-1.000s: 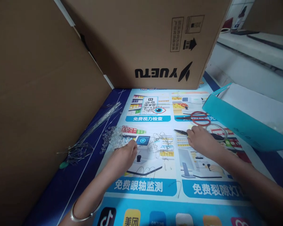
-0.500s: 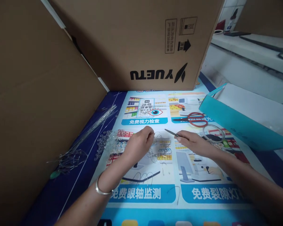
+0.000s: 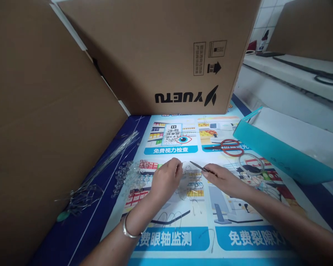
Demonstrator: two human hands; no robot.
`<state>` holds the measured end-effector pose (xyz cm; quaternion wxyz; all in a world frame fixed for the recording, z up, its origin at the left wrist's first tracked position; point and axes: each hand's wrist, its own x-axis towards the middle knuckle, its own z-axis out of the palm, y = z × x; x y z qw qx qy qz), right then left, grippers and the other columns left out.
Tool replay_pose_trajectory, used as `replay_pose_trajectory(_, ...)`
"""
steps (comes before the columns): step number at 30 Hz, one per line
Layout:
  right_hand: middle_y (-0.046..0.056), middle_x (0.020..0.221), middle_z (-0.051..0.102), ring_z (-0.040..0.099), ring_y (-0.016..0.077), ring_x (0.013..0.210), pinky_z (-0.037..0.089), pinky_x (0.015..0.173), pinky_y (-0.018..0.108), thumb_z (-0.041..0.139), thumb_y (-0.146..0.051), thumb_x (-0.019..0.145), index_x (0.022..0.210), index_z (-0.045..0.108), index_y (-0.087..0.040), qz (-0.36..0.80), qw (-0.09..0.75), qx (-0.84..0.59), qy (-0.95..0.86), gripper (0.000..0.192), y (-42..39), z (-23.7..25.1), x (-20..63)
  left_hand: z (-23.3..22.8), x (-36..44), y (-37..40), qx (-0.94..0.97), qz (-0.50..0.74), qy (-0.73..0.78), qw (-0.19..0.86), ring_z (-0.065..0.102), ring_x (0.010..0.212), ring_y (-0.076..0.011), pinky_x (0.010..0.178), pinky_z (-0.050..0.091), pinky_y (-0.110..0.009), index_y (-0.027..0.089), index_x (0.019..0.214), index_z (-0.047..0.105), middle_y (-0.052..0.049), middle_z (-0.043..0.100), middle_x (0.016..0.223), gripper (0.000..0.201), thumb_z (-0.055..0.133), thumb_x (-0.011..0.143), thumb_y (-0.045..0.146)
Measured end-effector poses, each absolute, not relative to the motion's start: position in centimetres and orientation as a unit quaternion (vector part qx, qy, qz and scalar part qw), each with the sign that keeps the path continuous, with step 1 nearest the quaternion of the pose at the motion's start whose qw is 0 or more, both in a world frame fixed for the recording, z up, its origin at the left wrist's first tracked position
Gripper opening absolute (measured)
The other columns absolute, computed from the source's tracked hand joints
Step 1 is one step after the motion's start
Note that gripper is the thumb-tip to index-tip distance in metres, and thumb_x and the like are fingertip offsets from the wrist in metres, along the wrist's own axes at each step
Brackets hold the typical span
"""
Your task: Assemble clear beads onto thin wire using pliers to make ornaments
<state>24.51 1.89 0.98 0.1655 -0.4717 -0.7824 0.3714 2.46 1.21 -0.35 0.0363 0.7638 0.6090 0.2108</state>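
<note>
My left hand, a silver bangle on its wrist, is closed in a pinch. A fine wire shows at its fingertips, though its held end is hidden. In my right hand is a slim dark pointed tool, its tip aimed left at the pinch, a small gap away. Beneath and between the hands lies a loose tangle of thin curved wires. Clear beads are spread to the left of my left hand, with a few pinkish ones among them.
Red-handled scissors and a clear ring-shaped coil lie beyond my right hand. A teal box stands at right. Bundled wires lie at left. Cardboard panels wall the back and left. Bent wires lie in front.
The whole view has shifted, so the table sits lower in the picture. The right hand's tool has come slightly closer to the left fingertips. Both grips stay the same.
</note>
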Motion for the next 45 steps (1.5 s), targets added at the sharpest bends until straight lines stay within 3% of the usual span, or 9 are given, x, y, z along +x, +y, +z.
replay_pose_trajectory(5, 0.001, 0.08, 0.055, 0.049, 0.0144, 0.072, 0.034, 0.06, 0.025, 0.034, -0.043, 0.09, 0.086, 0.051, -0.02, 0.357, 0.164, -0.47, -0.791, 0.029, 1.1, 1.1, 23.6, -0.5, 2.6, 0.9, 0.762, 0.209, 0.613, 0.004, 0.057, 0.067, -0.0159, 0.058, 0.035, -0.025, 0.019, 0.083, 0.052, -0.002, 0.062, 0.073, 0.017, 0.037, 0.088, 0.027)
replay_pose_trajectory(8, 0.001, 0.076, 0.056, 0.049, 0.014, 0.068, 0.033, 0.059, 0.025, 0.033, -0.043, 0.09, 0.082, 0.052, -0.02, 0.339, 0.157, -0.47, -0.8, 0.031, 1.0, 1.1, 23.4, -0.5, 2.8, 0.8, 0.757, 0.239, 0.607, 0.041, 0.056, 0.066, -0.0144, 0.059, 0.035, -0.024, 0.019, 0.082, 0.052, -0.001, 0.061, 0.073, 0.014, 0.04, 0.086, 0.026)
replay_pose_trajectory(17, 0.001, 0.072, 0.055, 0.048, 0.0137, 0.065, 0.029, 0.055, 0.024, 0.035, -0.044, 0.089, 0.075, 0.047, -0.02, 0.277, 0.14, -0.496, -0.811, 0.03, 1.0, 0.7, 24.3, -0.7, 3.1, 1.1, 0.624, 0.348, 0.559, 0.42, 0.048, 0.048, -0.0086, 0.047, 0.035, -0.018, 0.018, 0.076, 0.053, 0.003, 0.057, 0.055, 0.012, 0.053, 0.08, 0.029)
replay_pose_trajectory(20, 0.001, 0.07, 0.054, 0.047, 0.0133, 0.064, 0.028, 0.054, 0.024, 0.035, -0.043, 0.09, 0.073, 0.046, -0.02, 0.28, 0.146, -0.5, -0.807, 0.03, 1.0, 0.7, 24.3, -0.9, 3.4, 0.9, 0.589, 0.368, 0.533, 0.483, 0.05, 0.049, -0.0083, 0.049, 0.038, -0.018, 0.017, 0.075, 0.052, 0.002, 0.059, 0.056, 0.013, 0.055, 0.079, 0.029)
replay_pose_trajectory(45, -0.002, 0.067, 0.046, 0.044, 0.0114, 0.061, 0.029, 0.055, 0.023, 0.034, -0.043, 0.09, 0.073, 0.04, -0.02, 0.323, 0.179, -0.489, -0.79, 0.029, 0.6, -0.2, 24.3, -0.6, 4.8, -0.1, 0.494, 0.396, 0.477, 0.609, 0.057, 0.053, -0.0093, 0.052, 0.044, -0.02, 0.014, 0.074, 0.052, -0.002, 0.065, 0.062, 0.016, 0.059, 0.079, 0.027)
